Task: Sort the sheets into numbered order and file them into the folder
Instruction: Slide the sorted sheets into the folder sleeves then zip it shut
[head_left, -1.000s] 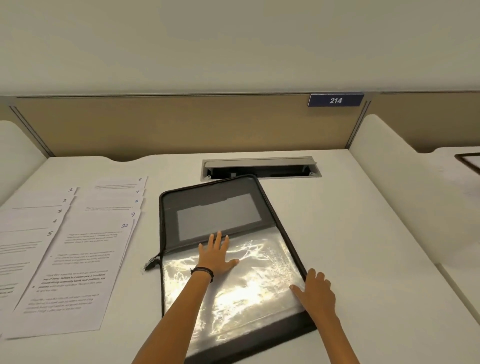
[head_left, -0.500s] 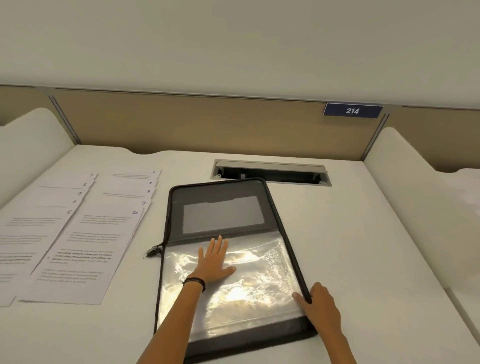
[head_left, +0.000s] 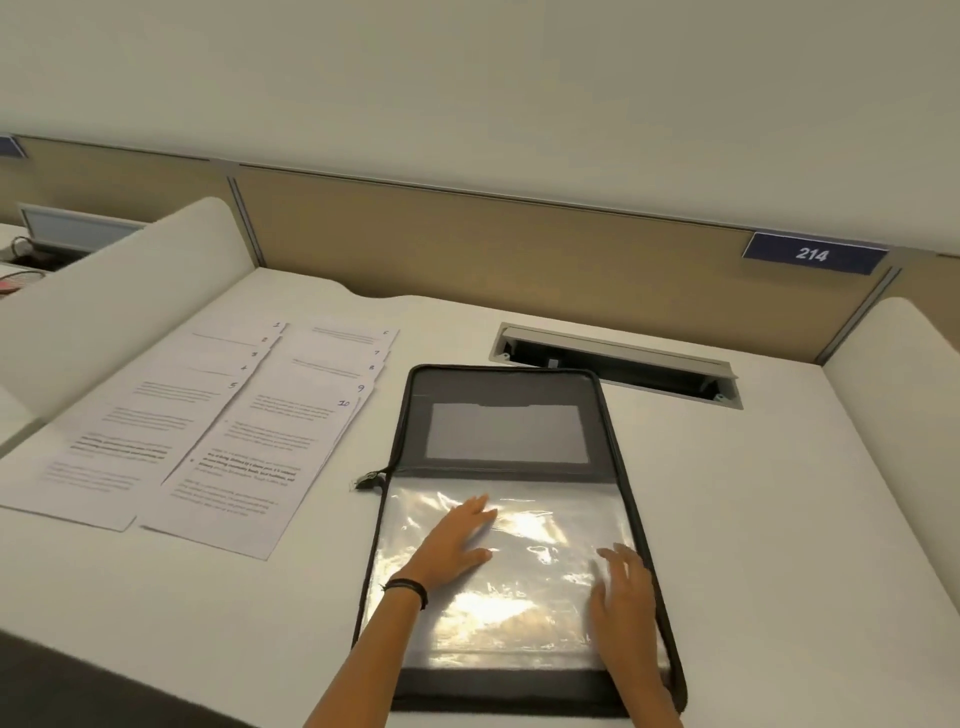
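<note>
The right grip (head_left: 623, 603), a bare hand, lies with fingers spread on the clear plastic sleeve (head_left: 519, 623) near the folder's right edge. It is blurred, so contact is unsure. The left grip (head_left: 457, 540), with a dark band at its wrist, rests flat on the same sleeve with straight fingers, holding nothing. The black zip folder (head_left: 613, 441) lies open on the white table (head_left: 779, 519), its zipper pull (head_left: 369, 480) at the left edge. Just left of it, apart, the sheets (head_left: 249, 457) lie in two fanned columns, numbered 1–5 and 6–10. Beyond the folder is a cable hatch (head_left: 613, 364), and farther back a sign (head_left: 813, 253) reads 214.
</note>
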